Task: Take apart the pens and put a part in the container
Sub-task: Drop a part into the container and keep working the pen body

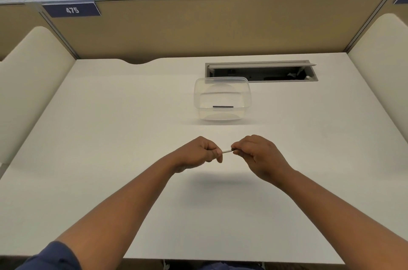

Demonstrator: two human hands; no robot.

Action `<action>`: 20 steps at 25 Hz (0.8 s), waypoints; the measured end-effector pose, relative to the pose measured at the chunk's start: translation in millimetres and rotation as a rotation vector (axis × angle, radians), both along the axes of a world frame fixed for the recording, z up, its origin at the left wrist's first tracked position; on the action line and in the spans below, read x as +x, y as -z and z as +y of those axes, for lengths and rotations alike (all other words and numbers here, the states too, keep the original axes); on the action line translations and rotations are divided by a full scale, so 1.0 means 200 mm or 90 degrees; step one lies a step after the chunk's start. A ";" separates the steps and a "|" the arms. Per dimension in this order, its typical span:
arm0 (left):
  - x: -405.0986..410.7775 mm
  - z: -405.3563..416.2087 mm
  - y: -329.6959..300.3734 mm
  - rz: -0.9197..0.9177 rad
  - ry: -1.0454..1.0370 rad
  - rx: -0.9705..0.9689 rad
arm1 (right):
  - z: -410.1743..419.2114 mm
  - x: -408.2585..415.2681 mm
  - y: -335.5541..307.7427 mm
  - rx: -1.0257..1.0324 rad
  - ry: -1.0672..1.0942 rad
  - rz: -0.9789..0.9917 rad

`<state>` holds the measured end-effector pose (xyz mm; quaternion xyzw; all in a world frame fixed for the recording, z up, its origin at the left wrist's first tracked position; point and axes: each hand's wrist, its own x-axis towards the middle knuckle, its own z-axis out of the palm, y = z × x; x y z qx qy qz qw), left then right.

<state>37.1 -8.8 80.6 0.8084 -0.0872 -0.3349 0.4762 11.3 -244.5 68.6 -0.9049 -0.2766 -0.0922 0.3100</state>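
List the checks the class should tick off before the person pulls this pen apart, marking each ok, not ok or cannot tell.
1. Left hand shut on the pen: ok.
2. Right hand gripping the pen's dark end: ok.
3. Pen held above the desk, clear of it: ok.
4. Container open, no lid on it: ok.
5. Room left in the container, only one dark part inside: ok.
6. Joint already loosened: cannot tell, fingers hide it.
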 end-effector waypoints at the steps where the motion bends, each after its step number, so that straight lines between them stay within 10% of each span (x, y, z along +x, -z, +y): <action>1: 0.01 0.00 -0.01 0.020 0.012 -0.003 | -0.01 0.01 0.00 -0.046 -0.022 -0.065; 13: 0.02 -0.01 -0.04 0.136 0.040 -0.061 | -0.04 0.03 -0.05 -0.156 -0.083 -0.177; 15: 0.00 -0.03 -0.03 0.064 0.013 -0.019 | 0.01 0.01 -0.05 -0.129 -0.016 -0.045; 20: -0.04 -0.11 -0.02 -0.268 0.081 0.319 | 0.06 0.03 -0.11 0.236 0.237 0.775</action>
